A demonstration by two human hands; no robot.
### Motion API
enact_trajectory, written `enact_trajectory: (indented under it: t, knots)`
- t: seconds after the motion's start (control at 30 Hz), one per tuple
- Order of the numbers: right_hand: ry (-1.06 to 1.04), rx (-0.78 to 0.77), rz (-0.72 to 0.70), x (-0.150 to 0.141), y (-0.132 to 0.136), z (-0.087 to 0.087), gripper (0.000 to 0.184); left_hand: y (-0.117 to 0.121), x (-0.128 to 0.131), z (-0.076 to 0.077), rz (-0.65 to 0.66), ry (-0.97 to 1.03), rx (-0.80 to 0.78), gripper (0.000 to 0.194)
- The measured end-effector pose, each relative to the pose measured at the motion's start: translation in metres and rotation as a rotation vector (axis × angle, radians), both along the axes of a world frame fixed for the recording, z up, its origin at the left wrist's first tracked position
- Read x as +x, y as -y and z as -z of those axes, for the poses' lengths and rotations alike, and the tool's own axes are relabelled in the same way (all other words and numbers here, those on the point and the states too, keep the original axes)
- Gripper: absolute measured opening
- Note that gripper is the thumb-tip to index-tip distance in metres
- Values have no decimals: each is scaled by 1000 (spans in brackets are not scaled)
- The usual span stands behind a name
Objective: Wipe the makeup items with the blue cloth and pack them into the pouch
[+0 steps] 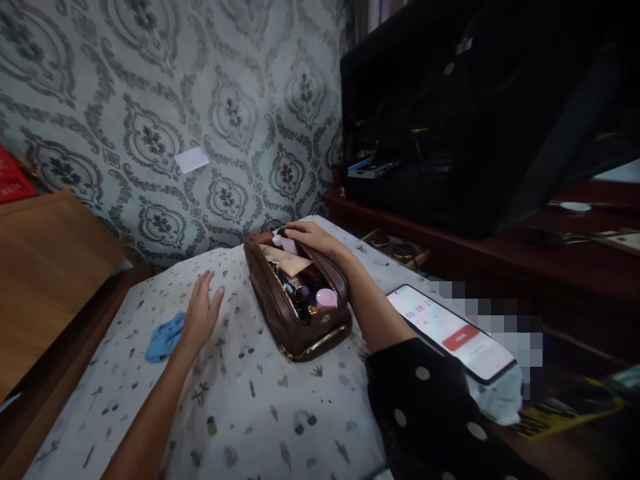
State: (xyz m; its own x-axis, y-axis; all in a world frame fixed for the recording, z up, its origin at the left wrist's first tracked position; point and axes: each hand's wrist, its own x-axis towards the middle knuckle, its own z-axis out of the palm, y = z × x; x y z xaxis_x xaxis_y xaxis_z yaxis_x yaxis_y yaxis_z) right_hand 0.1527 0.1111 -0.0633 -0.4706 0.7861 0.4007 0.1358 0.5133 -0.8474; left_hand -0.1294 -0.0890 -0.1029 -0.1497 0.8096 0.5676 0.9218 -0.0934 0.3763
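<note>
A brown toiletry bag point(274, 308) lies unzipped on the patterned cloth. Inside it are a beige tube point(290, 262), a small pink bottle with a white cap point(289, 245), a round pink-lidded container point(327, 298) and other small items too crowded to name. My right hand point(320, 239) rests along the bag's far right rim, fingers stretched out over the edge; its thumb is hidden. To the left of the bag, my left hand point(201, 315) hovers with fingers apart and nothing in it. A crumpled blue cloth point(165, 339) lies just beside that hand, partly behind the wrist.
A phone point(453, 333) showing a running timer lies right of my right forearm. Behind it an open drawer point(423, 259) holds round items. A large black screen point(450, 120) stands on a dark red shelf. Wooden furniture point(55, 267) borders the left; patterned wallpaper point(230, 113) closes the back.
</note>
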Motion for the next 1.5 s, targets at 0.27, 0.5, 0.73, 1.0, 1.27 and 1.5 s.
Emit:
enact_trajectory:
  t: [0.27,0.5,0.73,1.0,1.27,1.5]
  knots:
    - [-20,-40,-16,-4,-1,2,56,-71,62,-30,172,545,-49,64]
    - [-42,-24,-78,-11,3,-3,35,-88,66,-32,200,248,-119,59]
    - [-38,19,-113,-10,1,-4,25,-89,87,-70,320,-75,-70,49]
    - [-45,66,-77,-10,-7,1,30,-104,127,-99,264,-250,-290,39]
    - [-42,62,-55,-12,-14,6,32,-103,141,-99,80,-217,-290,38]
    - [-45,72,-52,-11,-14,7,31,-104,147,-98,20,-216,-256,25]
